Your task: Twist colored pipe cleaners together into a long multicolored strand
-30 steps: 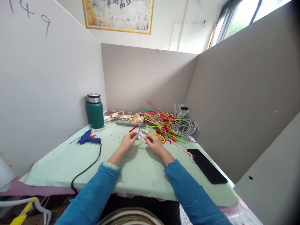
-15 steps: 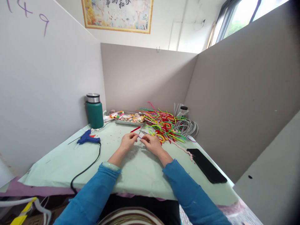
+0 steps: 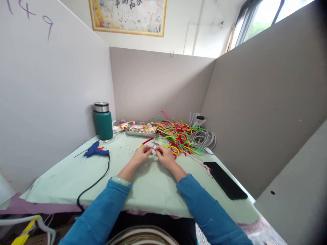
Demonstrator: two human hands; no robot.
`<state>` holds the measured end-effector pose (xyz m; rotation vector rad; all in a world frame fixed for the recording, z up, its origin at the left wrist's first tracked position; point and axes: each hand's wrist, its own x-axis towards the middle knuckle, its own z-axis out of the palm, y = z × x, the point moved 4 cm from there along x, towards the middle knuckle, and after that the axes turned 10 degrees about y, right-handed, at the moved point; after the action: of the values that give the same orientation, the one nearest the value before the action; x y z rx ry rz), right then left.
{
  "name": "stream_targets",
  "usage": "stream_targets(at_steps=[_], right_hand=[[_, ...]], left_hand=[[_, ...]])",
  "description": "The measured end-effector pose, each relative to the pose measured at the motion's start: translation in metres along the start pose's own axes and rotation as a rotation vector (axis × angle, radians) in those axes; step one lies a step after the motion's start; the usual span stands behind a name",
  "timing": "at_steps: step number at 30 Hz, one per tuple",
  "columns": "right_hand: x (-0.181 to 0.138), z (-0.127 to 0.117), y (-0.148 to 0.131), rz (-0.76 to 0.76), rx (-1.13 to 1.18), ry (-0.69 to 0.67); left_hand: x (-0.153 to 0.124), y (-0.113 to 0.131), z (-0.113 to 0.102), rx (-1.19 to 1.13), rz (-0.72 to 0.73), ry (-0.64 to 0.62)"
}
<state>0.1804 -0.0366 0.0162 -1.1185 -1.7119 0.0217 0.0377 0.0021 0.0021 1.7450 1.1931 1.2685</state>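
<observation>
Between my fingertips is a short, thin purple pipe cleaner [image 3: 153, 148]. My left hand [image 3: 141, 155] pinches one end of it. With thumb and forefinger closed, my right hand [image 3: 165, 157] grips the other end. Just beyond the hands lie scissors with yellow handles [image 3: 175, 148], their blades partly hidden by my right hand. A short red pipe cleaner [image 3: 148, 140] with a yellow end rests past my left fingers. Behind my right hand spreads a heap of coloured pipe cleaners [image 3: 178, 131].
A blue glue gun [image 3: 96, 150] with a black cord lies at left, near a green bottle [image 3: 103, 122]. Small pieces fill a metal tray [image 3: 141, 134] at the back. On the right are a black phone-like slab [image 3: 225, 180] and a grey coil [image 3: 203, 139]. Partitions surround the table.
My fingertips have come slightly closer together, and less of the purple pipe cleaner shows between them. My left hand has shifted a little, uncovering the red piece's yellow end.
</observation>
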Motion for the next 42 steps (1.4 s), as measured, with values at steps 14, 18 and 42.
stream_targets(at_steps=[14,18,42], right_hand=[[-0.002,0.004,0.000,-0.010,0.010,-0.026],[-0.002,0.004,-0.002,-0.023,-0.001,-0.037],[-0.001,0.012,0.015,0.254,0.172,-0.074]], left_hand=[[0.001,0.000,-0.002,0.015,-0.005,0.036],[0.000,0.004,-0.004,0.011,0.001,0.062],[-0.008,0.030,-0.015,-0.195,-0.060,0.143]])
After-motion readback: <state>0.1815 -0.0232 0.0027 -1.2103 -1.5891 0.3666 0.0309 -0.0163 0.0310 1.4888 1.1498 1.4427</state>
